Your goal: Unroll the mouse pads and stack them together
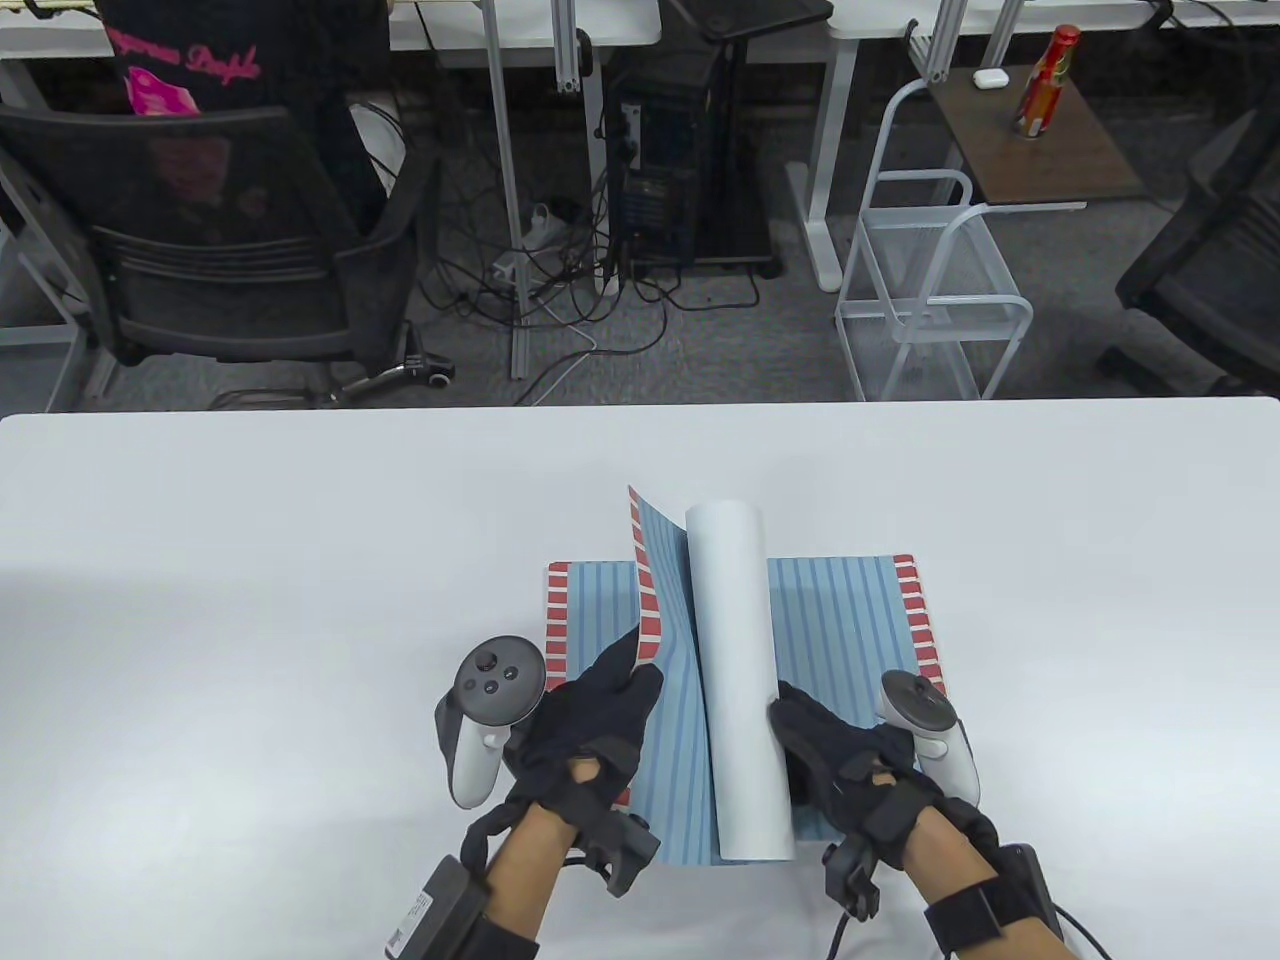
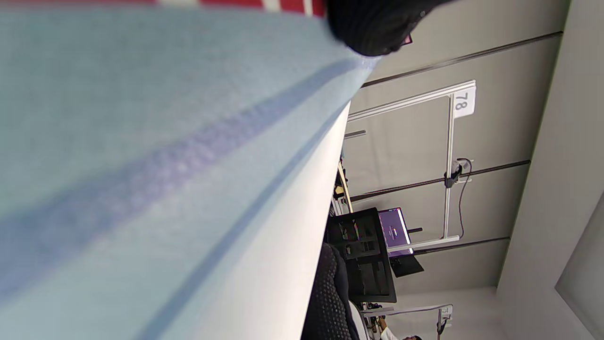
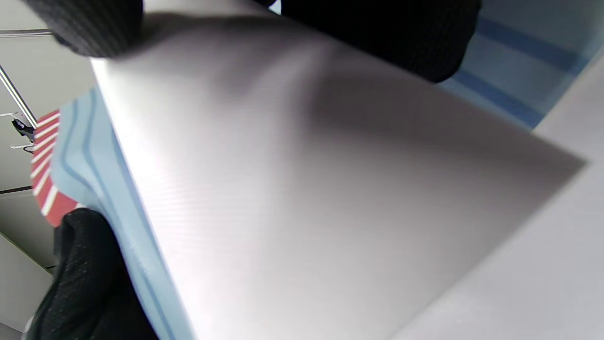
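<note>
A flat blue-striped mouse pad [image 1: 840,620] with red-and-white end bands lies on the white table [image 1: 250,600]. On it lies a second pad of the same pattern, partly unrolled: its pale rolled part [image 1: 738,680] runs front to back down the middle. My left hand [image 1: 590,725] grips that pad's free red-banded edge [image 1: 645,590] and holds it lifted; the striped face fills the left wrist view [image 2: 165,141]. My right hand [image 1: 830,745] rests against the roll's right side near its front end; the roll's pale back fills the right wrist view [image 3: 306,179].
The pads sit near the table's front middle. Beyond the far edge are a black office chair [image 1: 200,250], a computer tower with cables [image 1: 665,170], a white wire rack [image 1: 930,300] and a side table with a red bottle [image 1: 1045,85].
</note>
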`<state>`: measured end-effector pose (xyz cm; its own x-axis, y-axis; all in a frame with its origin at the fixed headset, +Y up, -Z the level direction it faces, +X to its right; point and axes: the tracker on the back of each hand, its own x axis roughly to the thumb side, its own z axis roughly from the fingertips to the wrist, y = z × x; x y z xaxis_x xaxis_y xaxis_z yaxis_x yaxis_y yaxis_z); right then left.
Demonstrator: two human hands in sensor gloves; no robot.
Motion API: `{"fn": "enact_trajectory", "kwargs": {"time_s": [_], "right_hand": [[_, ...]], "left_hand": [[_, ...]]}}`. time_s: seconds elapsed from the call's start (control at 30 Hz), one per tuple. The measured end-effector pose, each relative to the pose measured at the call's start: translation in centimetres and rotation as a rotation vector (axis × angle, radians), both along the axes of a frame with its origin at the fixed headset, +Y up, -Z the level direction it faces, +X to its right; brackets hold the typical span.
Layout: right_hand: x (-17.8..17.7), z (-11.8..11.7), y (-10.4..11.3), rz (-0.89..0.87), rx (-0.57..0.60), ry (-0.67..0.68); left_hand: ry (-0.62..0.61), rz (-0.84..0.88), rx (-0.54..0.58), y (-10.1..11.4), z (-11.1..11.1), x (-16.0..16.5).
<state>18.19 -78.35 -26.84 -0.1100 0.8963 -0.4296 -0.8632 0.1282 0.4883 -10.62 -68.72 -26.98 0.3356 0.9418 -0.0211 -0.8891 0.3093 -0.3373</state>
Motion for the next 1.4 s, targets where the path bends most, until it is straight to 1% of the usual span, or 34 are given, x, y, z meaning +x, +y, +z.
{"fn": "enact_trajectory", "kwargs": {"time_s": [0.27, 0.57, 0.8, 1.4], "right_hand": [[0.3, 0.0, -0.3, -0.032, -0.024, -0.015], [0.8, -0.1, -0.8, -0.01, -0.055, -0.051], [1.1, -0.2, -1.2, -0.003, -0.069, -0.063], [1.3, 0.0, -1.0, -0.02, -0.091, -0.064]], "left_hand": [[-0.048, -0.014, 0.062, 1.2, -0.1, -0.1], [-0.093, 0.005, 0.119, 2.7, 0.0, -0.4], [-0.102, 0.022, 0.147, 3.6, 0.0, -0.8], [-0.144, 0.032, 0.221, 6.2, 0.7, -1.4]]}}
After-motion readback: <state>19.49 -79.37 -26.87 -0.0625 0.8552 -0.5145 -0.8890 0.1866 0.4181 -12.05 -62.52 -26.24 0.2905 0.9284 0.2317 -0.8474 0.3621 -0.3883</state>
